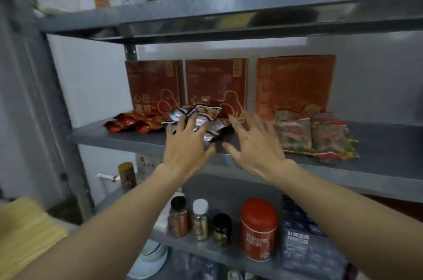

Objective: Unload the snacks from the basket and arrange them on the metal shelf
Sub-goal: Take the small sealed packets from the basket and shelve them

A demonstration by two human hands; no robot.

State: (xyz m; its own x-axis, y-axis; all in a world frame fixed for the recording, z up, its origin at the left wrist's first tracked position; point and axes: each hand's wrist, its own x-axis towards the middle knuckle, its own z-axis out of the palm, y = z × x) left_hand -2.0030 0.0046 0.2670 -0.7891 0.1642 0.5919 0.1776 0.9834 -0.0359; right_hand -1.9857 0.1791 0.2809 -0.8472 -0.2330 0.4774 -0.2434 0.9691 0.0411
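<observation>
1. Fingers (182, 124) of the left hand (186, 144) are spread and fairly straight, lying on the silver packets (206, 119). They pinch nothing. This reads as patting the loose heap into place.
2. Fingers (250, 119) of the right hand (256, 142) are also spread, just beside the heap's right edge. I cannot tell whether they touch it. Likely they fence the pile in from that side.
3. The silver packets sit mid-shelf, between the red packets (135, 122) on the left and the green-and-red packets (315, 137) on the right. The snacks are grouped by kind.
4. All three groups lie near the front of the metal shelf (377, 149), in front of the upright red boxes (216, 82), so they are easy to reach.
5. The basket is not in view.
6. The shelf below holds jars (200, 220) and a red tin (258, 229).
</observation>
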